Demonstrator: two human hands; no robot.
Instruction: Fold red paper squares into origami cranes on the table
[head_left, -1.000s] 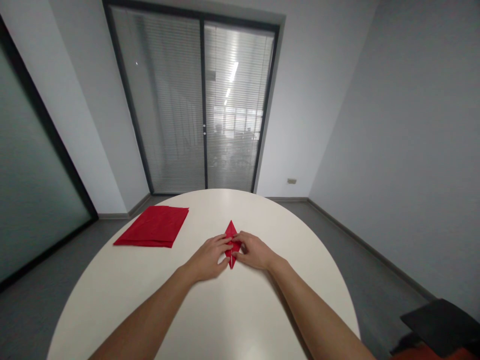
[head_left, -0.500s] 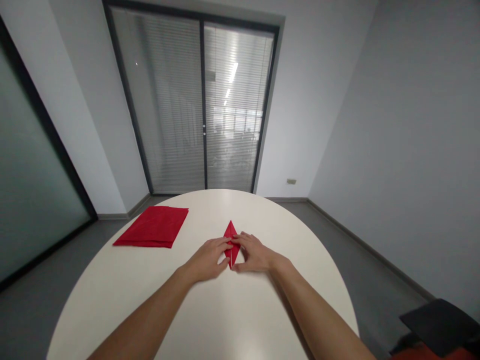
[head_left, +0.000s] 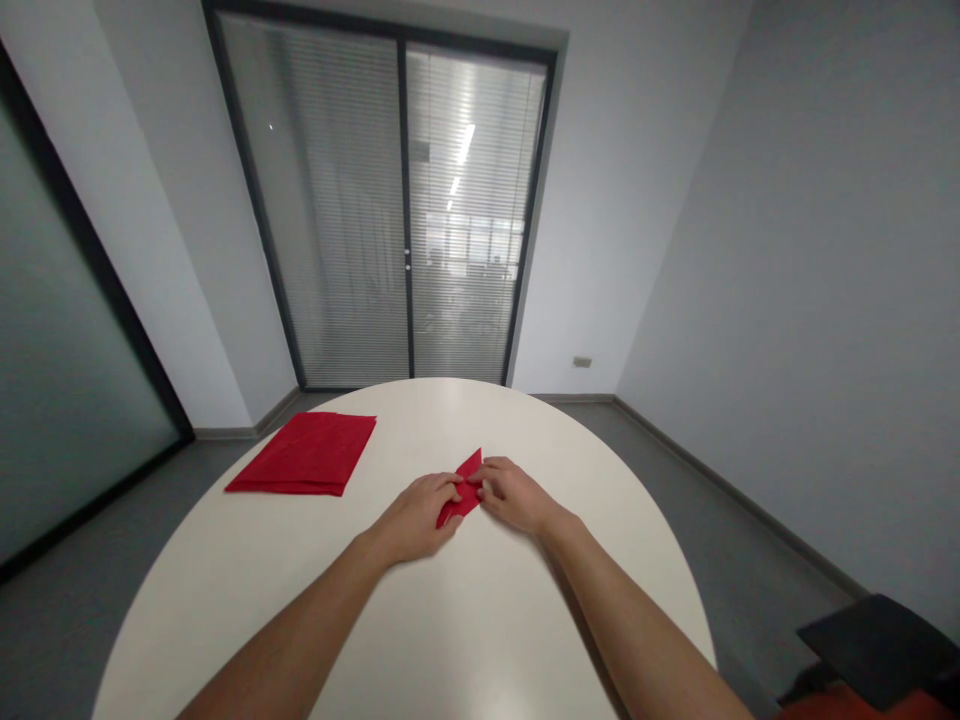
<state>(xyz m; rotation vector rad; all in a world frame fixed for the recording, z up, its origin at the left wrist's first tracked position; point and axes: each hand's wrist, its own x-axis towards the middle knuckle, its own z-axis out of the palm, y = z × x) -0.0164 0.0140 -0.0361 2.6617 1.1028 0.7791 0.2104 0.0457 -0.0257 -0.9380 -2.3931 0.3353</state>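
Observation:
A small piece of folded red paper [head_left: 469,494], roughly diamond-shaped, lies tilted on the pale round table [head_left: 420,620], one point toward the upper right. My left hand [head_left: 417,514] grips its left side, thumb at the lower edge and fingers on top. At its right edge, my right hand [head_left: 516,495] pinches the paper with thumb and fingertips close together. The fingers cover part of the paper's middle and both side corners.
A stack of larger red paper sheets [head_left: 304,455] lies at the table's left edge. Beyond the table is a glass partition with blinds [head_left: 337,230]. A black chair part [head_left: 885,640] shows at the lower right.
The folded paper has turned clockwise, from pointing straight away from me to slanting up and right. My right thumb has moved up from the bottom tip to the right edge.

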